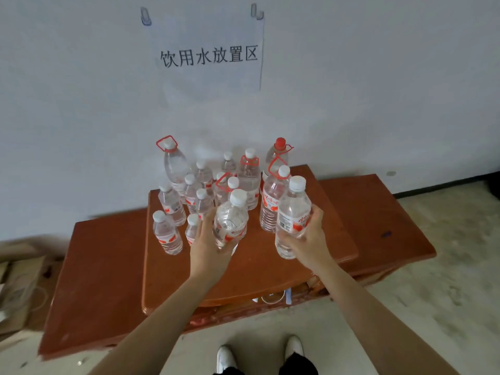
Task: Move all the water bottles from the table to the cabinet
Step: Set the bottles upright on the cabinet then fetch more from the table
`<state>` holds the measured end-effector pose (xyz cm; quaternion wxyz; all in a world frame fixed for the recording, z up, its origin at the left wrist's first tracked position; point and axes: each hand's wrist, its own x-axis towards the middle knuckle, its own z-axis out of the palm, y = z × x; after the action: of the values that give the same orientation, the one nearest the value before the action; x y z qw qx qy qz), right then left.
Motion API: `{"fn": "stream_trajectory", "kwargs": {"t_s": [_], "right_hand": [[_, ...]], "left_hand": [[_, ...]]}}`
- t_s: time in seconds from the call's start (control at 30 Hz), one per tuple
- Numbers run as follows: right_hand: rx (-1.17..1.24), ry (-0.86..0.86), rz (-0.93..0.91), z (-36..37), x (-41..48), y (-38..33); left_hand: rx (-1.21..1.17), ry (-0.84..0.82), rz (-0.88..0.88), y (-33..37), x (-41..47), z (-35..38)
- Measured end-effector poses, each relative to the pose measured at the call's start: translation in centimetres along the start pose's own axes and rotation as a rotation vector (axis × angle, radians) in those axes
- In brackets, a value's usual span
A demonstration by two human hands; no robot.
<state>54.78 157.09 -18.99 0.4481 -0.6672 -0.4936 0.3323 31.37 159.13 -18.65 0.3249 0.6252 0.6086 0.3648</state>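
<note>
Your left hand (207,240) is curled round the left bottle (230,220), fingers wrapped behind its red label, thumb side toward you; this clear bottle with a white cap leans slightly to the right. Your right hand (307,239) grips the right bottle (292,216) from its right side, fingers bent round the label band; this bottle is also clear, white-capped and nearly upright. Both held bottles are over the front part of the cabinet top (257,269), a red-brown wooden surface; you cannot tell from here whether their bases touch the wood or sit just above it. The 2 bottles are apart from each other, with bare wood showing between them.

Behind and to the left of your hands stands the cluster of bottles (249,177), more than 10 of them, upright and close together; several taller ones carry red loop handles, and 1 at the back right has a red cap. A paper sign (208,56) with printed characters hangs on the white wall above; flattened cardboard (19,280) lies on the floor at the left; your white shoes (226,358) show at the bottom edge.
</note>
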Motion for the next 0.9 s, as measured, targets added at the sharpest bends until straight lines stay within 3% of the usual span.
{"fn": "stream_trajectory", "kwargs": {"t_s": [0.27, 0.5, 0.73, 0.9], "right_hand": [[0.017, -0.161, 0.01, 4.4, 5.3, 10.2], [-0.009, -0.162, -0.011, 7.7, 7.3, 16.5], [0.035, -0.077, 0.006, 10.0, 8.0, 18.6], [-0.002, -0.156, 0.008, 10.6, 8.0, 19.6]], "left_hand": [[0.049, 0.117, -0.259, -6.7, 1.3, 7.2], [0.035, 0.204, -0.445, -11.2, 1.9, 11.9], [0.054, 0.165, -0.375, -13.1, 2.7, 13.7], [0.085, 0.078, -0.384, -14.0, 3.1, 14.2]]}}
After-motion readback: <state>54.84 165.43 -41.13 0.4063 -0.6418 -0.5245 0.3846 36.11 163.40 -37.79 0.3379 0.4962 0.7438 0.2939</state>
